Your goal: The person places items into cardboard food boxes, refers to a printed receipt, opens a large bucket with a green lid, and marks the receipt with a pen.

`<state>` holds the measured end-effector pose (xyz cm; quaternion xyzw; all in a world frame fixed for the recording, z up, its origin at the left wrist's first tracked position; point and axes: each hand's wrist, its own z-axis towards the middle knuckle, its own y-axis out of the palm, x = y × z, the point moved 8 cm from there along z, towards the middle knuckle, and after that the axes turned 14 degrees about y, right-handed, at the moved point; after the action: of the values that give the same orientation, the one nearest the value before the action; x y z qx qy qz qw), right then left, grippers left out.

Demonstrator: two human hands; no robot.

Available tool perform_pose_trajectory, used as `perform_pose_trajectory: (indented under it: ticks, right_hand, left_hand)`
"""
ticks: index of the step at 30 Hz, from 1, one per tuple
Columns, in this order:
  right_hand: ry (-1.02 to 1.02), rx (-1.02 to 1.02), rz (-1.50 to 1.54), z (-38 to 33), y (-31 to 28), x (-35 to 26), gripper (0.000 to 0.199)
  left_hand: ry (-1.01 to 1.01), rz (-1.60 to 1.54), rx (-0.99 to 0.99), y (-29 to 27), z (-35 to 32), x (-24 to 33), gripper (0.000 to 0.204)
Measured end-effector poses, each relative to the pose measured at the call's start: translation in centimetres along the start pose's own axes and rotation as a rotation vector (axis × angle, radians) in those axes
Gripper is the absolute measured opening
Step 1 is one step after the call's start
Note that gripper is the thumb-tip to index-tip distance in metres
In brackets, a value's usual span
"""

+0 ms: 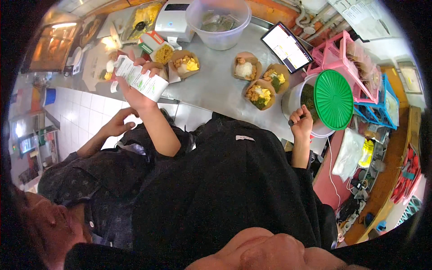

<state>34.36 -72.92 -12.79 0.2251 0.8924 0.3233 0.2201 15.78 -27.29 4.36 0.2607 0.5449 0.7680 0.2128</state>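
My left hand [140,95] reaches out to the left, its fingers wrapped round a white printed paper slip [146,82] with green marks on it. On the right, my right hand [302,121] is closed with a small dark thing [291,122] showing at its edge, too little of it to name. That hand is at the near side of a white tub [290,101] holding dark green flakes [307,96]. A ribbed green lid [334,99] stands tilted over the tub's right side. Beyond the slip sits a food box [185,65] with rice and yellow egg.
Three open food boxes [245,67] cluster on the steel counter [211,85]. A clear plastic tub [218,38], a printer [173,22] and a tablet [287,47] stand behind. Pink baskets [344,58] are at right. A co-worker's hand [120,123] is close to my left forearm.
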Motion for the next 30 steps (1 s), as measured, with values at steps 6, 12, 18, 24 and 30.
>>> perform_pose_trajectory:
  ticks: [6,12,18,24,30]
  right_hand:
    - [-0.034,0.026,-0.014,-0.2,0.1,-0.2,0.009]
    - [-0.011,-0.007,-0.010,0.5,-0.3,-0.3,0.008]
    - [-0.037,0.010,-0.045,0.1,0.1,-0.3,0.007]
    - [-0.064,-0.013,-0.042,-0.1,-0.4,-0.5,0.006]
    - [-0.057,-0.046,-0.047,-0.1,0.0,-0.3,0.009]
  left_hand:
    - [-0.092,-0.007,0.239,-6.1,-0.3,-0.7,0.061]
    - [-0.402,0.109,0.291,-10.0,-5.0,-12.3,0.056]
    - [-0.822,0.730,0.184,-17.2,-10.8,-22.7,0.047]
    - [-0.920,0.637,0.175,-16.4,-11.7,-26.3,0.043]
    - [-0.924,0.684,0.324,-21.9,-11.8,-25.8,0.041]
